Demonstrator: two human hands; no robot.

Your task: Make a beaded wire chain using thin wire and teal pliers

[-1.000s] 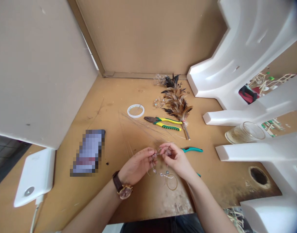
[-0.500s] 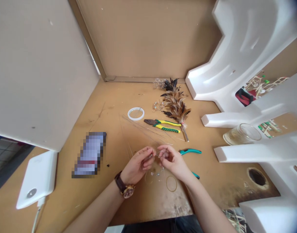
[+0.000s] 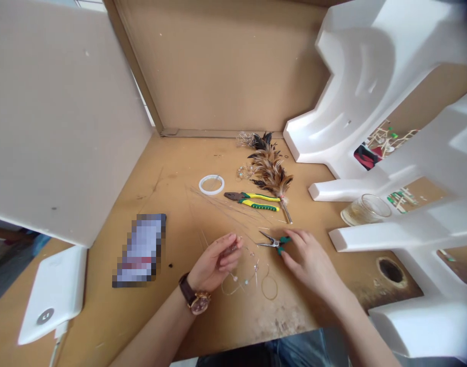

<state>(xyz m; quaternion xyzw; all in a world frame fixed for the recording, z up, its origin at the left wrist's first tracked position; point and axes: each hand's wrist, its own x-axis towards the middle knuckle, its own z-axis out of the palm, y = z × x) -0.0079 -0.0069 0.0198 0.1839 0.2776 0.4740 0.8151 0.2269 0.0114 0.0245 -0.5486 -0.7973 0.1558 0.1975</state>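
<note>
My left hand (image 3: 216,259), with a watch at the wrist, pinches a thin beaded wire (image 3: 246,281) whose loop hangs down to the right with small pale beads on it. My right hand (image 3: 311,260) has its thumb and fingers around the green handles of long-nose pliers (image 3: 272,242). The pliers lie low over the table, their jaws spread and pointing left toward the left hand. A thin gold-coloured ring (image 3: 270,288) lies between the two hands, just right of the beaded wire.
Beyond the hands lie yellow-green combination pliers (image 3: 252,200), a white ring-shaped roll (image 3: 211,185), loose wires and a feather duster (image 3: 269,168). A phone (image 3: 141,250) and a white power bank (image 3: 53,295) are left. White moulded stands and a glass (image 3: 365,210) are right.
My right hand has left the wire, moved right and taken hold of the long-nose pliers, which have shifted left. My left hand keeps its pinch on the beaded wire. The view has shifted slightly.
</note>
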